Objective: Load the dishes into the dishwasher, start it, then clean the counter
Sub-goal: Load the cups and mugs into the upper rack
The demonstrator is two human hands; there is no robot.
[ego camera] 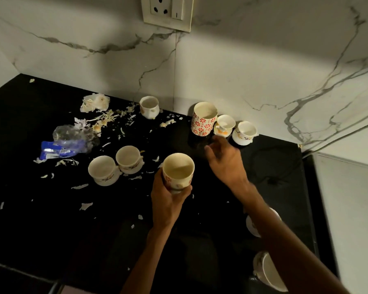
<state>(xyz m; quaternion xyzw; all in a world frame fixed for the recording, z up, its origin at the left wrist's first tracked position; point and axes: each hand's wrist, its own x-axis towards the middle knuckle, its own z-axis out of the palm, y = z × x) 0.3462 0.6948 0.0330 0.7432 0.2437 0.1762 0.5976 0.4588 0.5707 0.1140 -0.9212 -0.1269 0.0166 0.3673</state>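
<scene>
Centrally, left hand (168,200) grips mug (178,171); right hand (224,160), fingers loose, just beside red-flowered mug (203,120) near wall.

1 head-worn view looks steeply down and forward at a black counter (51,219), close in, with the marble wall (242,66) filling the frame's upper half.

The flat black stone counter (51,219) is speckled with pale white and yellowish peel scraps (106,120). On it, at its back edge, stands a tall white ceramic mug with red flower print (202,123). At the counter's left lies a crumpled blue-and-white plastic wrapper (61,151). Behind the counter rises a white marble-pattern wall with grey veins (253,66), bearing a cream plastic socket plate (167,12).
</scene>
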